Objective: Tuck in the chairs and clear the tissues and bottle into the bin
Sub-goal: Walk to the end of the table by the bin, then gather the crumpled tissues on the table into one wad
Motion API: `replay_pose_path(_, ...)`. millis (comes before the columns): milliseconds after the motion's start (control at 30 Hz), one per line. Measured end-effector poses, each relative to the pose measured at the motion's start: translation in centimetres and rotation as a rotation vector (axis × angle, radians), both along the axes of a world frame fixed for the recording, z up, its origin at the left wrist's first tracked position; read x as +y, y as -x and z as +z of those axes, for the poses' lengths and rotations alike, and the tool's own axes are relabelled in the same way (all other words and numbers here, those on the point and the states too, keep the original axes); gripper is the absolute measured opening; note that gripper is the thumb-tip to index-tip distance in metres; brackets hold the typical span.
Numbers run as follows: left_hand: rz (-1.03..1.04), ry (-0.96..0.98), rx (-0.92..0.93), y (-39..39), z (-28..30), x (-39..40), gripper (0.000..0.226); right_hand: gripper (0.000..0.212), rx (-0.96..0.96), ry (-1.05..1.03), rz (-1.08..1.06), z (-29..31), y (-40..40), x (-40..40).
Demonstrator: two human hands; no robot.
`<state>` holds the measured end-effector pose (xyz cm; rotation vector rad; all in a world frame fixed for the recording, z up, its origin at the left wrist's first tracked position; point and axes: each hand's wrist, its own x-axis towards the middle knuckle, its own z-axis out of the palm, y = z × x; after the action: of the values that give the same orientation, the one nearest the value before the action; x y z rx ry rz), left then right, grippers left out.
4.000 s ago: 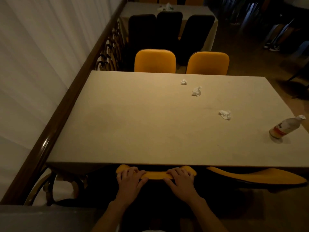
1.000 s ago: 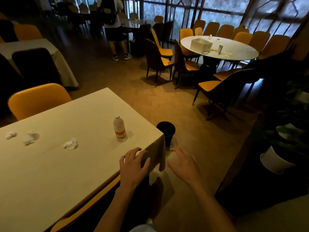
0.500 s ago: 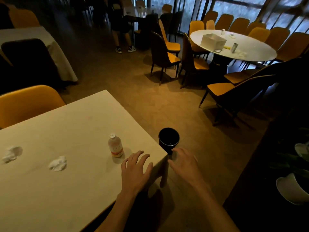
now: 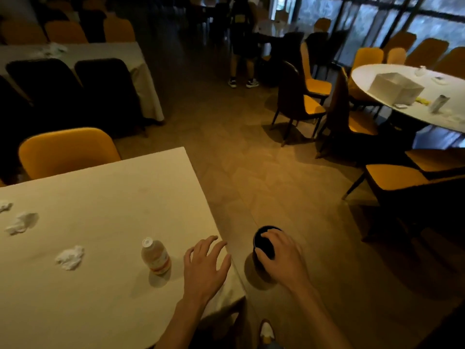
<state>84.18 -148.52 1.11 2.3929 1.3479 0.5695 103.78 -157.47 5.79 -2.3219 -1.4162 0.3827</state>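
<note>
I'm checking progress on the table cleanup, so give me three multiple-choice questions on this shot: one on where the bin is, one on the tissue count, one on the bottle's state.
1. Where is the bin?
A. On the table
B. On the floor off the table's corner
C. Under the round table

2. How many tissues lie on the table?
A. One
B. Three
C. Five

3. How is the bottle?
A. Upright, capped, untouched
B. Lying on its side
C. Held in the left hand

Answers:
1. B: it stands on the floor past the corner, under the right hand.
2. B: three tissues show at the table's left part.
3. A: it stands capped, apart from the left hand.
</note>
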Motion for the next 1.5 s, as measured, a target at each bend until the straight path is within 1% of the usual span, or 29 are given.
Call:
replay_pose_path(200, 0.191, 0.006, -0.005, -7.3, 1.4, 2.8, 0.039, 0.048, 0.009, 0.007, 0.202, 1.2, -8.1, 5.9)
replay_pose_path(267, 0.234, -0.005, -0.012, -8.6, 2.3, 4.0, 0.039, 0.050, 0.009, -0.004, 0.257, 1.9, -10.1, 8.1)
replay_pose_path(333, 0.285, -0.010, -0.017, -9.4, 3.1, 5.3, 0.041, 0.056, 0.022, -0.011, 0.303, 2.5, -11.5, 10.0)
replay_pose_path(400, 0.327, -0.019, -0.015, -10.1, 4.1, 6.4, 0.042, 0.062, 0.043, -0.046, 0.342, 2.6, -12.3, 11.9)
replay_pose_path(533, 0.383, -0.033, -0.031, -11.4, 5.1, 9.0, 0.041, 0.056, 0.057, -0.102, 0.426, 2.9, -13.2, 16.1)
replay_pose_path(667, 0.440, -0.028, -0.043, -11.9, 4.3, 11.8, 0.044, 0.060, 0.057, -0.121, 0.481, 3.1, -13.4, 20.2)
replay_pose_path(767, 0.479, -0.023, -0.049, -12.2, 3.0, 14.3, 0.044, 0.056, 0.050, -0.097, 0.530, 2.6, -13.5, 23.4)
replay_pose_path(900, 0.555, -0.014, -0.081, -11.7, 1.6, 17.7, 0.045, 0.049, 0.055, -0.052, 0.596, 2.2, -12.8, 28.1)
replay_pose_path(1033, 0.672, -0.006, -0.086, -10.0, 0.8, 19.8, 0.039, 0.039, 0.053, 0.014, 0.733, 1.7, -10.5, 33.4)
replay_pose_path(1067, 0.687, -0.012, -0.085, -9.6, 0.6, 20.1, 0.038, 0.039, 0.046, 0.012, 0.762, 1.5, -9.8, 34.6)
replay_pose_path(1200, 0.780, 0.025, -0.064, -6.5, -0.9, 20.7, 0.036, 0.052, 0.038, 0.026, 0.861, 0.1, -5.4, 38.4)
replay_pose_path(1333, 0.867, 0.059, -0.045, -5.0, -1.2, 20.9, 0.038, 0.056, 0.003, 0.046, 0.962, -0.5, -2.3, 40.1)
replay_pose_path(1500, 0.967, 0.075, -0.061, -3.8, -1.4, 21.5, 0.039, 0.051, 0.006, 0.057, 1.051, -1.1, 0.4, 42.4)
